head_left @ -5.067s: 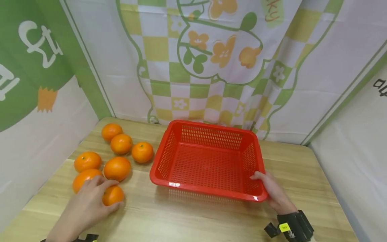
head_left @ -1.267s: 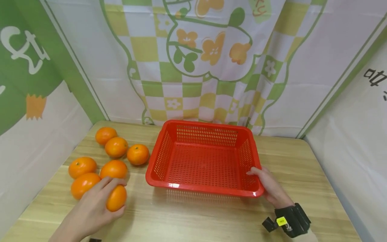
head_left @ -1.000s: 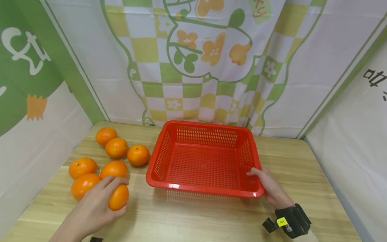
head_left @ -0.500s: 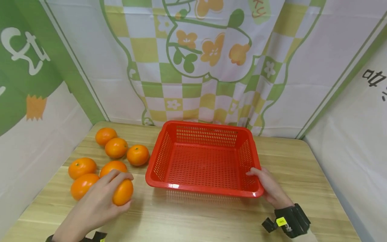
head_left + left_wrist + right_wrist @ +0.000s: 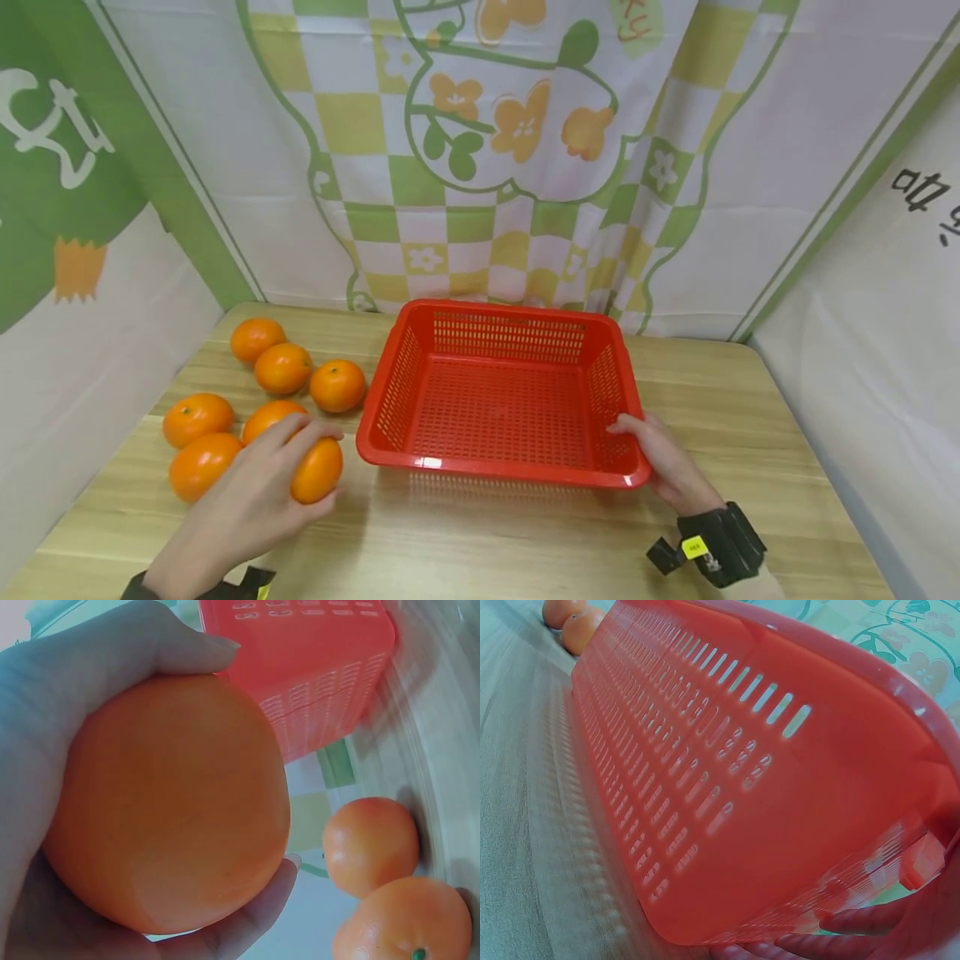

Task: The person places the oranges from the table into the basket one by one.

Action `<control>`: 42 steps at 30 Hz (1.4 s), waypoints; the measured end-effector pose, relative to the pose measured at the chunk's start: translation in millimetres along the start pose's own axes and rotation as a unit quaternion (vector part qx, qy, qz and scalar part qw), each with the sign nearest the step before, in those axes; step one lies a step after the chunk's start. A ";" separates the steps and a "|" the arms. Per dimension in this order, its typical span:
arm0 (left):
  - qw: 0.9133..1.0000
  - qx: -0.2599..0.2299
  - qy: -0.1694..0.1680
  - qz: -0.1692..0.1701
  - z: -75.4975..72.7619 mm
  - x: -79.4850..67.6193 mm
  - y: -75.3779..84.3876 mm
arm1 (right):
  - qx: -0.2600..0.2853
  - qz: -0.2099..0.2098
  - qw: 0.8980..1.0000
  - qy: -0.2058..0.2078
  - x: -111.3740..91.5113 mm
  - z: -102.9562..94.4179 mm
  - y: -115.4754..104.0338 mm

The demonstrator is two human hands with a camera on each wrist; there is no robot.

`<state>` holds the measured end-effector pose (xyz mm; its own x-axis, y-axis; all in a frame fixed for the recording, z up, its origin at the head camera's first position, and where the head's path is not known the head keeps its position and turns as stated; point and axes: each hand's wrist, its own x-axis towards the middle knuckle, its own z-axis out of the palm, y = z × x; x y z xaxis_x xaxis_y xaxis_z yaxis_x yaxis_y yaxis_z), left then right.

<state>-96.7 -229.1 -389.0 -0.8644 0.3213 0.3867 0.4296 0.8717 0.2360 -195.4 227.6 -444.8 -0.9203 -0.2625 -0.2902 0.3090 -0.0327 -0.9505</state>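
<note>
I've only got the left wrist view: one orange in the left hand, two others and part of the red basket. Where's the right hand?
Observer: In the head view, the right hand grips the right end of the red basket, near its front corner.

Operator: Good. Apart from the held orange, I count only two. How many are really on the table?

Observer: The head view shows six oranges there, all left of the basket.
</note>
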 end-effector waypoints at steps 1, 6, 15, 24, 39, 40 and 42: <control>1.000 -0.001 0.000 0.002 -0.1 0.5 0.3 | 0.000 -0.001 1.000 -0.001 -0.2 -0.2 0.4; 1.000 -0.010 -0.005 0.011 -0.2 3.3 3.2 | -0.002 0.001 1.000 0.002 -0.8 0.1 1.1; 1.000 -0.019 -0.015 0.021 -2.3 9.2 7.9 | -0.016 -0.003 1.000 0.003 -0.4 0.3 -0.6; 0.999 -0.024 -0.024 0.030 -3.7 13.4 9.5 | -0.007 0.003 1.000 0.005 -0.8 1.1 -1.8; 0.998 -0.021 -0.010 0.064 -3.6 22.1 10.8 | 0.006 0.007 1.000 0.002 -1.2 1.2 -1.1; 0.998 -0.021 -0.011 0.064 -3.6 22.5 11.1 | 0.006 0.006 1.000 0.001 -1.2 1.2 -1.0; 0.998 -0.018 -0.011 0.065 -3.6 23.4 11.8 | 0.006 0.005 1.000 0.000 -1.1 1.2 -0.8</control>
<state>-110.9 -212.7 -374.0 -0.8064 0.4387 0.3966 0.5470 0.8082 0.2181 -194.4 226.7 -443.5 -0.9166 -0.2637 -0.3004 0.3220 -0.0421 -0.9458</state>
